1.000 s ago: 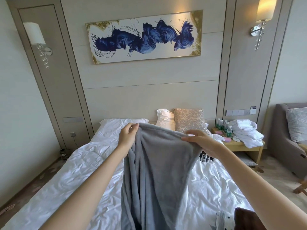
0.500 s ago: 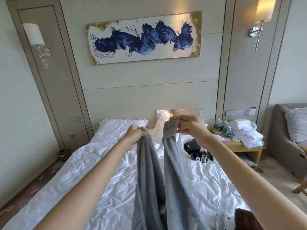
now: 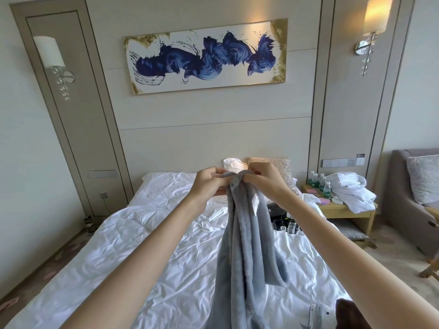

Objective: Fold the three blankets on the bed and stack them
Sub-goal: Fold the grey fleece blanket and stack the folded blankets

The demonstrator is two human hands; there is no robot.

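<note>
Above the bed, the left hand and right hand pinch the grey blanket's top corners together, the rest hanging. A slipped corner would likely skew the fold, leaving edges uneven.

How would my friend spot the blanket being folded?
Look at the white bed under the blue painting. Above its middle, the left hand and right hand pinch a hanging blanket together. It is grey and fluffy, while the bedding is white.
</note>
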